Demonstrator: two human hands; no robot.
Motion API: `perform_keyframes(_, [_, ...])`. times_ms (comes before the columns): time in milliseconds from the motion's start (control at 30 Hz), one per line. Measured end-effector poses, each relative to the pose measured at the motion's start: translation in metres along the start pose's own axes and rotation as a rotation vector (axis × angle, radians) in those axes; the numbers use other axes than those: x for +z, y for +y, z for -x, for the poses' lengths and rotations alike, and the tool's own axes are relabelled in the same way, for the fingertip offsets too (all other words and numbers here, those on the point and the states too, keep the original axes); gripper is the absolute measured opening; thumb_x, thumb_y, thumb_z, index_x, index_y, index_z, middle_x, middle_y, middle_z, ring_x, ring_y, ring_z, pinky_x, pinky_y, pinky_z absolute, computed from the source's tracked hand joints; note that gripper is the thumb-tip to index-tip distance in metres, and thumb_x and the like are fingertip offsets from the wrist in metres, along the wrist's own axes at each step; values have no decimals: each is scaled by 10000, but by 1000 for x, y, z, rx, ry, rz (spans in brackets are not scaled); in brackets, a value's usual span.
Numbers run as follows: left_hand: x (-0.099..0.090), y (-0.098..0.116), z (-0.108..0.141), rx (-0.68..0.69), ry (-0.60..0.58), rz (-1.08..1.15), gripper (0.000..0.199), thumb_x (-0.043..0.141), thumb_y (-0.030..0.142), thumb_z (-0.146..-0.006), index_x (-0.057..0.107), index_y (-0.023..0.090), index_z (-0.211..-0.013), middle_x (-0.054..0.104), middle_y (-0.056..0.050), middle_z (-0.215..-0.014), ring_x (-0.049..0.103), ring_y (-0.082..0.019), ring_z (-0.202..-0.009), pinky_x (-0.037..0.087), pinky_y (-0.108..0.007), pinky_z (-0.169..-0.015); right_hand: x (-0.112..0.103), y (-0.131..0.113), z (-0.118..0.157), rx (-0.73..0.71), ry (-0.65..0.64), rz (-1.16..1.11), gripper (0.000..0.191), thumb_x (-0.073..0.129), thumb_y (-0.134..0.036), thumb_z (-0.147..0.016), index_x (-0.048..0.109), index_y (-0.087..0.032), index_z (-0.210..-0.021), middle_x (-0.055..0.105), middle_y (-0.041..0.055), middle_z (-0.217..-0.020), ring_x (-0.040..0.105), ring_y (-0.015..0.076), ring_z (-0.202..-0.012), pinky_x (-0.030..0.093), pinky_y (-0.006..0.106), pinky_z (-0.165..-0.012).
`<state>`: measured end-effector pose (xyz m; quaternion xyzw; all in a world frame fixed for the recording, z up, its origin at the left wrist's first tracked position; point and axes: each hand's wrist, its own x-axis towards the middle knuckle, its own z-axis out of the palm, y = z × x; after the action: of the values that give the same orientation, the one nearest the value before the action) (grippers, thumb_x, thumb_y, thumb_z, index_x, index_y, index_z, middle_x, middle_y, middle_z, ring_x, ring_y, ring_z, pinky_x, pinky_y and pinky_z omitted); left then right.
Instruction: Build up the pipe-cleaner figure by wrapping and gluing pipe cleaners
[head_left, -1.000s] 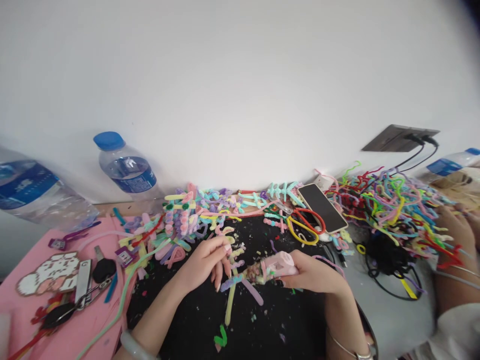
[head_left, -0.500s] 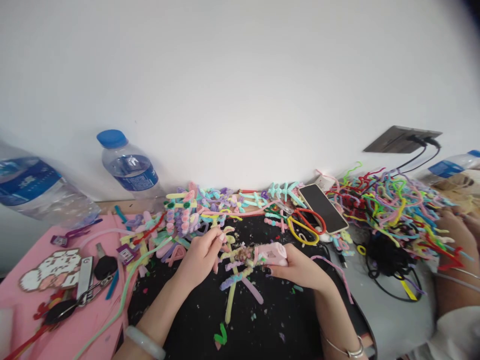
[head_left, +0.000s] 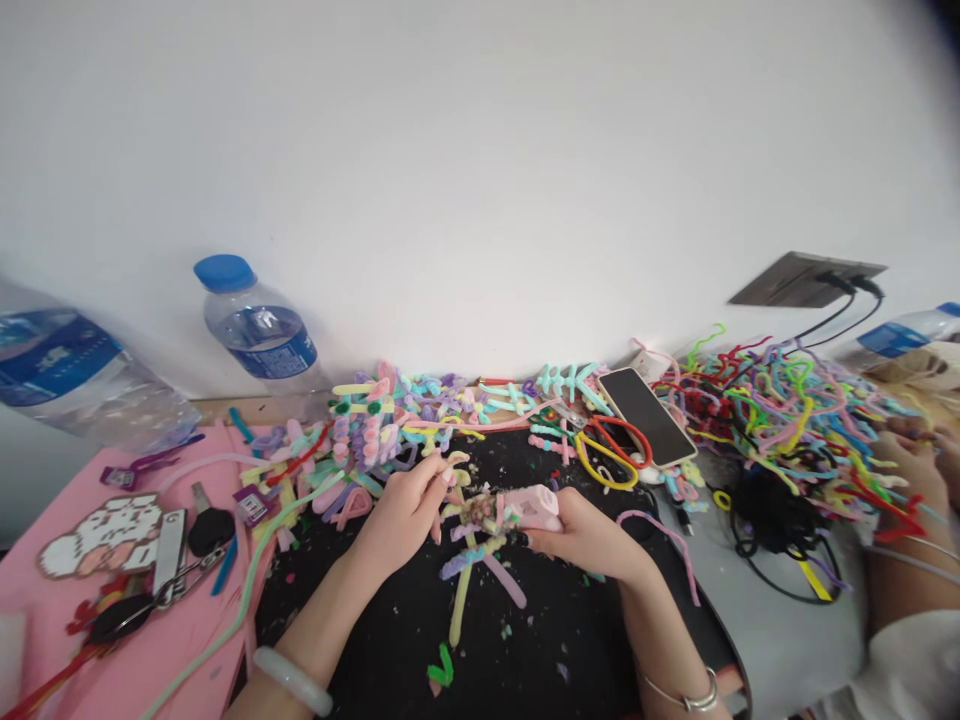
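Note:
My left hand (head_left: 409,510) is closed in a pinch on a small pale-yellow pipe cleaner piece (head_left: 457,458), above the black mat (head_left: 405,640). Facing it from the right, my right hand (head_left: 589,535) wraps round a pale pink handheld tool (head_left: 529,507), whose exact kind I cannot make out. The tool's left end meets a brownish fuzzy clump (head_left: 480,512) close to the left fingertips. Beneath lie crossed pipe cleaner strips: a yellow-green one (head_left: 460,610), a lilac one (head_left: 506,580) and a twisted blue-purple one (head_left: 469,560).
Scissors (head_left: 611,455) and a phone (head_left: 649,418) lie behind my right hand. A pipe cleaner heap (head_left: 780,400) and black cable (head_left: 772,510) are on the right, beside another person's arm (head_left: 904,500). Bottles (head_left: 262,330) and keys (head_left: 210,530) are on the left.
My right hand and the pink tool have shifted slightly left, toward my left hand. The left hand has hardly moved. At the far right, the other person's hands have moved a little.

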<state>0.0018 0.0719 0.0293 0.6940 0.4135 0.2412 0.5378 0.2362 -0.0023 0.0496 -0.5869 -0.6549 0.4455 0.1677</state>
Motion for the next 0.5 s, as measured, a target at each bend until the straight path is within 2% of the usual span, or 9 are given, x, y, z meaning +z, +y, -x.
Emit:
perform_keyframes(267, [0,0,0,5,13,16,235,379,352,-932,478,207,-775,623,40,-555,564,-137,-381,417,-237,-502,0,1,-1,7,2,2,212,546,-269,-788,514,-156,-611,392,-63,-533,323,76,-510,261,193,-460])
perform_keyframes(500, [0,0,0,4,3,8,223,373,338,-936,482,207,-790,576,54,-501,570,-142,-394,422,-236,-513,0,1,-1,-13,-22,-33,129,536,-229,-791,554,-149,-692,440,-64,-533,366,75,-501,282,187,-466])
